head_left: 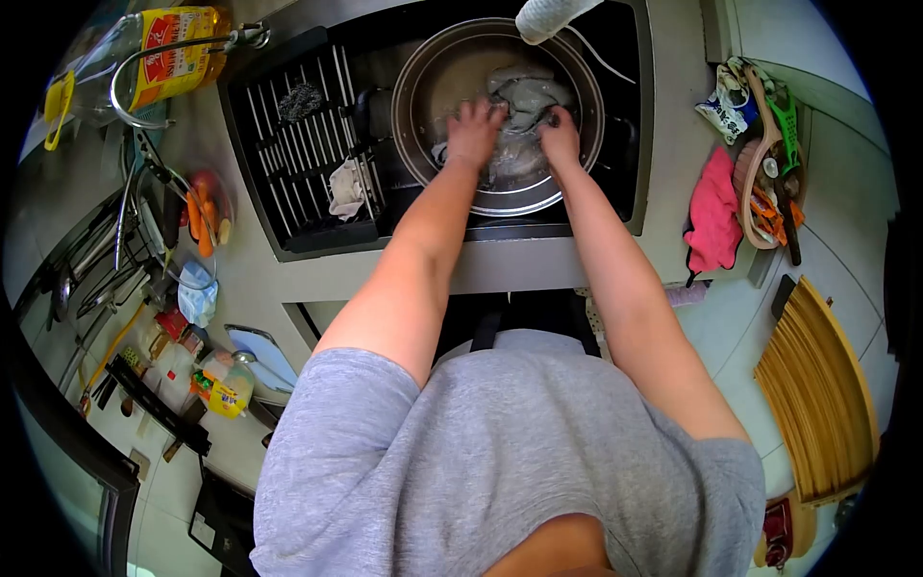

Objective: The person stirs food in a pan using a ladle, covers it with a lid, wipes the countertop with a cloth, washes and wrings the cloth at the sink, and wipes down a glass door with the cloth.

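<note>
A round metal basin (411,154) with water in it stands in the black sink. A wet grey cloth (527,96) lies bunched in the basin, right of its middle. My left hand (473,133) is in the basin, left of the cloth, its fingers spread and close to the cloth's edge. At the cloth's lower right edge is my right hand (560,139), fingers curled together against something dark and small that I cannot make out. A white faucet head (550,17) hangs over the basin's top edge.
On the left, a drying rack (288,154) holds a steel scourer (300,101) and a pale rag (346,188). An oil bottle (178,53) is at the upper left. To the right are a pink cloth (714,213) and a brush (752,178).
</note>
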`<control>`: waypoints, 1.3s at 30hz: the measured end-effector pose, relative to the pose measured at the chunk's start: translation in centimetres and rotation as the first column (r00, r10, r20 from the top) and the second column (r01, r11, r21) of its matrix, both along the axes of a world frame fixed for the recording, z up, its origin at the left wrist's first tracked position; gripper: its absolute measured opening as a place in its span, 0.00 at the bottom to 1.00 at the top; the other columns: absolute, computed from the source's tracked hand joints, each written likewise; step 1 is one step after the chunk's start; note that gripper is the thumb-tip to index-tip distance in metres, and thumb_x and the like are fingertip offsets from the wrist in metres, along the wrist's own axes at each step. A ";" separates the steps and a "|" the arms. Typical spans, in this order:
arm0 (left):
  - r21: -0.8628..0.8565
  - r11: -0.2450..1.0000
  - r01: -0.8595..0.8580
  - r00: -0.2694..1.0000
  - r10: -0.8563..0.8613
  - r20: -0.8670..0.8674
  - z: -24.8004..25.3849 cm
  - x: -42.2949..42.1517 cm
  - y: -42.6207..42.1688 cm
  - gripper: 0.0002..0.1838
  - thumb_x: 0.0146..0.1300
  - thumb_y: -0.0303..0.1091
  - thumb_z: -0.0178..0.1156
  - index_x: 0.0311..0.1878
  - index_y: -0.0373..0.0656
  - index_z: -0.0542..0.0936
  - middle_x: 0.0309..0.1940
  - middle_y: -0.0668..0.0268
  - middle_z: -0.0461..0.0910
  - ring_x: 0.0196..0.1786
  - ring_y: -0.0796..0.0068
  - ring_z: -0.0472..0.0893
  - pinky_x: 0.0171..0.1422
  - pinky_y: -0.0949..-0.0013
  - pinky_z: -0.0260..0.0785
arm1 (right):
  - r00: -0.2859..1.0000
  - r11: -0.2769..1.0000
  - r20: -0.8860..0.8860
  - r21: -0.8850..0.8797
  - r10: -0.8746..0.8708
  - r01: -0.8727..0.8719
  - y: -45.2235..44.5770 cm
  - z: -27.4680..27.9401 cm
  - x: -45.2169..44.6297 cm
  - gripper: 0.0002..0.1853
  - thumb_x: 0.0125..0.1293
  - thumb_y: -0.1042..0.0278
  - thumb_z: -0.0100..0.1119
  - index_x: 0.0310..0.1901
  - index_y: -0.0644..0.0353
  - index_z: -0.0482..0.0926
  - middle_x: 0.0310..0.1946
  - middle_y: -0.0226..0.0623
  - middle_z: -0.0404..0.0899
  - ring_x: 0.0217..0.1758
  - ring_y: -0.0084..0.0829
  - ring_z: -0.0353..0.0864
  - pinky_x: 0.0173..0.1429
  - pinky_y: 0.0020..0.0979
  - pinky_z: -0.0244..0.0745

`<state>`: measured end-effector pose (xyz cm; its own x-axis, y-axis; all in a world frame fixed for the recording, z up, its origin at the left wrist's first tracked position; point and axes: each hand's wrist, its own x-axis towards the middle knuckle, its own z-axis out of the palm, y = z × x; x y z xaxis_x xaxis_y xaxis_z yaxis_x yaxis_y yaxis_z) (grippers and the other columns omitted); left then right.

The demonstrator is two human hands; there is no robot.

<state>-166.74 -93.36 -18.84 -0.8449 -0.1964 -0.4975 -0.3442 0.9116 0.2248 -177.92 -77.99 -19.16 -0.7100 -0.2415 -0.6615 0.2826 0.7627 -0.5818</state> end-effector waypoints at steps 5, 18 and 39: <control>0.330 0.541 -0.774 0.595 0.799 0.085 3.6 -4.2 0.6 0.42 0.57 0.30 0.70 0.74 0.40 0.63 0.65 0.29 0.65 0.59 0.31 0.79 0.66 0.49 0.74 | 0.487 0.650 0.685 -0.026 -0.542 0.760 -3.1 3.2 0.5 0.49 0.67 0.32 0.61 0.79 0.53 0.54 0.75 0.46 0.65 0.72 0.51 0.71 0.64 0.58 0.72; 0.585 0.734 -0.345 0.842 0.517 -0.151 21.1 -1.8 6.5 0.26 0.59 0.38 0.70 0.54 0.29 0.77 0.43 0.39 0.83 0.49 0.37 0.82 0.54 0.48 0.75 | 0.302 0.183 0.948 -0.280 -0.103 0.942 -4.2 1.5 -0.2 0.32 0.69 0.30 0.56 0.63 0.45 0.71 0.66 0.56 0.69 0.63 0.59 0.77 0.64 0.60 0.78; -0.044 0.881 -0.470 0.881 0.466 -0.082 4.1 -0.4 -1.4 0.59 0.60 0.59 0.69 0.84 0.46 0.45 0.80 0.43 0.51 0.77 0.30 0.57 0.78 0.32 0.52 | 0.930 0.916 -0.086 0.227 0.358 -0.331 -3.5 4.2 -0.8 0.52 0.64 0.65 0.61 0.83 0.31 0.38 0.83 0.48 0.40 0.78 0.62 0.60 0.78 0.55 0.61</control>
